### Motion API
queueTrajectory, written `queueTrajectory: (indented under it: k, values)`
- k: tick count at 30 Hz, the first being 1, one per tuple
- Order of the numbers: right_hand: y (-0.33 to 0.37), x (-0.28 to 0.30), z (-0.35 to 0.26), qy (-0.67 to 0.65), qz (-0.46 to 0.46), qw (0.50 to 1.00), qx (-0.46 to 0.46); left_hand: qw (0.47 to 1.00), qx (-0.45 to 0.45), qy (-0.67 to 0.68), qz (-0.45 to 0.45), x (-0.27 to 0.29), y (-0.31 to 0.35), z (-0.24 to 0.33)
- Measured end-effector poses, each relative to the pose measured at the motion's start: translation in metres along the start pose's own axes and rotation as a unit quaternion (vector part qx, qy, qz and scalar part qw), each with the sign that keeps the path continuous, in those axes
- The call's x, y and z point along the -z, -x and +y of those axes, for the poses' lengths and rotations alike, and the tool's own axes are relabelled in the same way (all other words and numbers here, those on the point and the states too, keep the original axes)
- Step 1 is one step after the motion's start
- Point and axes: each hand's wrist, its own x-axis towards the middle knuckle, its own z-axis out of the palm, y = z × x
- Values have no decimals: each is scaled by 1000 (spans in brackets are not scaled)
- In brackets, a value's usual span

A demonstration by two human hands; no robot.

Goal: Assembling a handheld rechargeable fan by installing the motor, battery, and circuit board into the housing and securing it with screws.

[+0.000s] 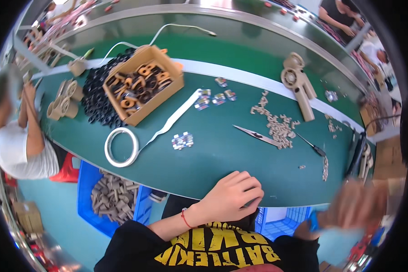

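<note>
My left hand [235, 196] rests at the near edge of the green table [213, 154], its fingers curled inward. What lies under those fingers, if anything, is hidden. Off to the right, past the table's front corner, my right hand [359, 205] is smeared by motion, so its fingers cannot be read. Nearest to the left hand on the tabletop are a pair of pointed metal tweezers [258, 136] and a pile of small beige plastic parts [280, 131]. A thin screwdriver [313, 145] with a dark handle lies beside the pile.
A cardboard box [140, 119] holds orange-and-black parts, with black rings [95, 99] heaped beside it. A white tape roll [108, 147], small circuit-like pieces [182, 141] and beige dryer-like housings [303, 97] lie about. A blue bin [85, 195] stands below; another person [25, 145] sits at left.
</note>
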Motion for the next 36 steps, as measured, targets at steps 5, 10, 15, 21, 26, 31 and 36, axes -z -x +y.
queueTrajectory:
  k: [5, 10, 15, 21, 26, 31, 36]
  values:
    - [4, -32, 10, 42, 99, 994, 17, 999, 14, -4, -41, -3, 4, 0]
    - [22, -16, 50, 310, 567, 762, -35, 998, 15, -36, -49, -6, -7, -2]
    - [28, 31, 63, 305, 557, 747, -196, 997, 34, -52, -51, -5, -5, 0]
    - [63, 7, 51, 141, 636, 757, -46, 996, 31, -36, -78, -8, -10, 5]
    - [105, -5, 36, 29, 618, 786, 8, 993, 58, -62, -79, -9, -10, 9]
    - [171, -9, -15, 141, 702, 695, 66, 991, 81, -80, -73, -16, -12, 12]
    - [244, 20, -80, 221, 765, 603, 56, 988, 88, -104, -76, -19, -17, 14]
